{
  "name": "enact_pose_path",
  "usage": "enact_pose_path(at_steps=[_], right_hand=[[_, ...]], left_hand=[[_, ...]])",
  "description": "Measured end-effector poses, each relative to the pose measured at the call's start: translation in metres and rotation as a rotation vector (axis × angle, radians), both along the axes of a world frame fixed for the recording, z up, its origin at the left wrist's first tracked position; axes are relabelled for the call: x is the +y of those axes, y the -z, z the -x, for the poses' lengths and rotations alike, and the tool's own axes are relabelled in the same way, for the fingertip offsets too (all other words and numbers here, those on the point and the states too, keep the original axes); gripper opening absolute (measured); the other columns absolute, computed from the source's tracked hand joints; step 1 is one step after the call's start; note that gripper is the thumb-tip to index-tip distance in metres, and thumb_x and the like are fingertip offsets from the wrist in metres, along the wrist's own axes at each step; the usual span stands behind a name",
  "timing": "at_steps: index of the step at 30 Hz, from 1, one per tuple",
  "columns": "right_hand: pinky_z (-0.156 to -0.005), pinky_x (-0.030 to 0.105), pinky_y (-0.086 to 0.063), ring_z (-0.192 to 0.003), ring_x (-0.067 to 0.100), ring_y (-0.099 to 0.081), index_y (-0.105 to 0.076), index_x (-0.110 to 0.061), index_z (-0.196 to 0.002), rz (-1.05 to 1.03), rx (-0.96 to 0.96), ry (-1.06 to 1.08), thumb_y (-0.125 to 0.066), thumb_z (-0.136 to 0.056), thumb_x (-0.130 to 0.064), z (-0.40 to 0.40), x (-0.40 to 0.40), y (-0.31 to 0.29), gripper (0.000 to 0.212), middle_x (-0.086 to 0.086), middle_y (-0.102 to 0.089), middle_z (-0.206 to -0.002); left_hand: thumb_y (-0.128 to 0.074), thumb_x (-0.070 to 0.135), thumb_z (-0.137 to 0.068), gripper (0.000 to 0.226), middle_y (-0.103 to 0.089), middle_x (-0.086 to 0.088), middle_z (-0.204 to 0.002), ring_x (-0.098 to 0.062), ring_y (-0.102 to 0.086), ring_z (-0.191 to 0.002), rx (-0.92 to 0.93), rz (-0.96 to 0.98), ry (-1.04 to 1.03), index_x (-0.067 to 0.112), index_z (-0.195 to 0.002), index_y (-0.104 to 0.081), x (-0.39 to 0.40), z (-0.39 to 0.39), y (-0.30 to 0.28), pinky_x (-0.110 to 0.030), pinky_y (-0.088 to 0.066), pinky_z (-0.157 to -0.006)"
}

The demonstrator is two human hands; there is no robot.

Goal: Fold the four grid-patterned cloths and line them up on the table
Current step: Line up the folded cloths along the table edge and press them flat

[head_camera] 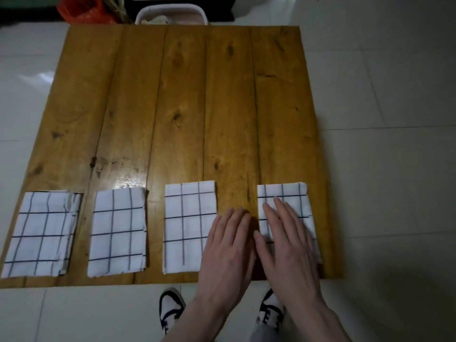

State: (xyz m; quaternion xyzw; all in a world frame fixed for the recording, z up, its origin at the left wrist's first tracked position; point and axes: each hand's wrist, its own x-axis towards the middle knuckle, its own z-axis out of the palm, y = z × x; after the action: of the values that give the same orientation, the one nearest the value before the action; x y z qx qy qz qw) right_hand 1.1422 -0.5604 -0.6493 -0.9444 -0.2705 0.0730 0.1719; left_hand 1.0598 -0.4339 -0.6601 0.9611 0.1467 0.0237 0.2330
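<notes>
Several white cloths with dark grid lines lie folded in a row along the near edge of the wooden table [187, 99]. From left to right they are the leftmost cloth [40, 233], the second cloth [118, 232], the third cloth [187, 225] and the rightmost cloth [291, 203]. My right hand [286, 240] lies flat with straight fingers on the rightmost cloth and hides its near part. My left hand [228, 245] is flat too, over the right edge of the third cloth and the bare wood between the two cloths.
A white basket [171, 13] stands behind the far table edge, with a red bag [82, 8] to its left. Pale floor tiles [382, 95] surround the table. My shoes [170, 309] show below the near edge.
</notes>
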Motion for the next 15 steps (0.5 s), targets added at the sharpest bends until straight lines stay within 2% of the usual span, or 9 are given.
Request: enact_pose_path(at_steps=[5,8,11,15], right_hand=[[-0.12,0.043,-0.039,-0.155,0.017,-0.029,-0.041,-0.02,-0.158,0.005,-0.009,-0.114,-0.035,-0.107,-0.046,-0.042,-0.047,0.002,0.057,0.0,-0.035,-0.167],[-0.121,0.042,-0.036,-0.156,0.016,-0.025,-0.04,-0.02,-0.158,0.039,-0.002,-0.17,-0.036,-0.106,-0.042,-0.055,-0.071,0.009,0.056,0.0,-0.032,-0.168],[-0.123,0.048,-0.034,-0.159,0.016,-0.017,-0.035,-0.026,-0.161,0.064,0.039,-0.215,-0.04,-0.106,-0.043,-0.058,-0.084,0.021,0.058,-0.004,-0.024,-0.171],[-0.123,0.051,-0.034,-0.161,0.018,-0.012,-0.032,-0.026,-0.162,0.073,0.079,-0.271,-0.049,-0.104,-0.041,-0.054,-0.087,0.034,0.062,-0.004,-0.018,-0.173]], left_hand=[[-0.056,0.025,-0.101,0.062,-0.036,-0.006,-0.167,-0.022,-0.028,-0.158,0.016,0.009,-0.029,0.013,-0.16,-0.038,-0.039,-0.022,-0.004,-0.048,-0.032,-0.126],[-0.05,0.031,-0.1,0.066,-0.032,-0.006,-0.169,-0.022,-0.028,-0.157,0.054,-0.019,-0.036,0.014,-0.162,-0.033,-0.056,-0.025,-0.002,-0.046,-0.028,-0.128],[-0.044,0.035,-0.102,0.064,-0.03,-0.008,-0.17,-0.023,-0.026,-0.157,0.074,-0.084,-0.011,0.014,-0.162,-0.035,-0.064,-0.026,0.006,-0.047,-0.028,-0.128],[-0.049,0.033,-0.104,0.06,-0.031,-0.009,-0.17,-0.025,-0.027,-0.158,0.099,-0.11,-0.017,0.013,-0.16,-0.038,-0.066,-0.024,0.018,-0.047,-0.027,-0.127]])
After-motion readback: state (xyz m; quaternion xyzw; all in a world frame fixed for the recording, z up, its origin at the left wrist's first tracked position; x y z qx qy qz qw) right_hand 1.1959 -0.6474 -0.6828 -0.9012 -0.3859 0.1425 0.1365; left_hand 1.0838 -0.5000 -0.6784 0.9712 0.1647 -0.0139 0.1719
